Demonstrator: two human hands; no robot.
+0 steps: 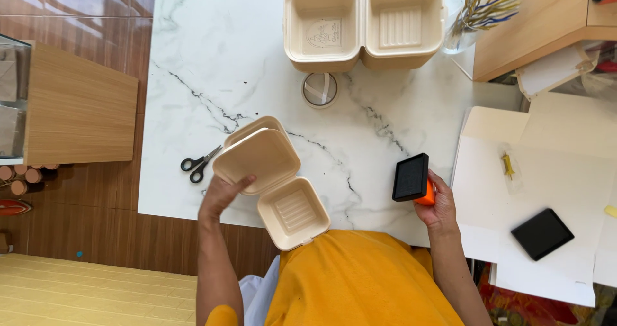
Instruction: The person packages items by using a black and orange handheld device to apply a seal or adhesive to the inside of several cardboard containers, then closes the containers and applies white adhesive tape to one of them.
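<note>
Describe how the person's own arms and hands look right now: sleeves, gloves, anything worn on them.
Both hands are bare: no gloves on the left hand or the right hand, and no watch, ring or bracelet that I can make out. The forearms are uncovered up from the wrists. A mustard-yellow top covers the torso; a bit of yellow sleeve shows at the left elbow.

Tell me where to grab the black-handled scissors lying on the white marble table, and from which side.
Take the black-handled scissors by their two finger loops, at the end toward the table's left edge. Probably come from above and the left: they lie flat, blades pointing right toward the open beige clamshell box held by the left hand, which crowds that side.
</note>
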